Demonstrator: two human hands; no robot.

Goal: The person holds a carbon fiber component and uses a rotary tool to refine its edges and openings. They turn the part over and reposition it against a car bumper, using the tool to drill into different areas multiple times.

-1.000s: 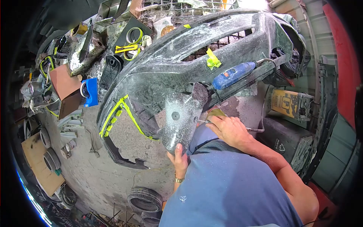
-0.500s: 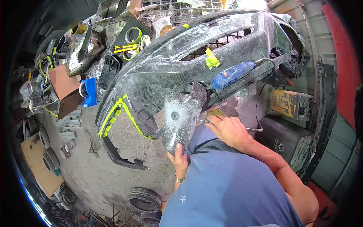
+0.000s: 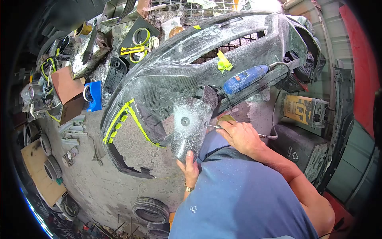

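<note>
At the near side of the large black panel (image 3: 167, 85), centred in front of the torso, is the dust-covered part (image 3: 191, 133). Its broad face, with one round hole, is turned up toward the camera; the far end overlaps the panel in view, and whether the two touch cannot be told. The left hand (image 3: 191, 169) grips the near end, thumb on the upper face and the other fingers curled against the side and underneath. This hold probably steadies the part while leaving the right edge accessible.

The right hand (image 3: 242, 137) is closed around a slim metal tool (image 3: 212, 126), thumb and forefinger pinched narrow close to the working end. Such a short grip likely favours fine control. The tip points left at a small opening in the part's edge; contact cannot be confirmed. Behind the hand, a flexible shaft (image 3: 269, 137) bends upward. The blue power unit (image 3: 246, 79) lies along the panel's ledge, presumably so that its weight stays off the hand.

Pose: right palm down, wrist nearly straight, elbow bent out to the right. The left forearm is mostly hidden by the torso; a wristwatch (image 3: 189, 187) shows at the wrist.
</note>
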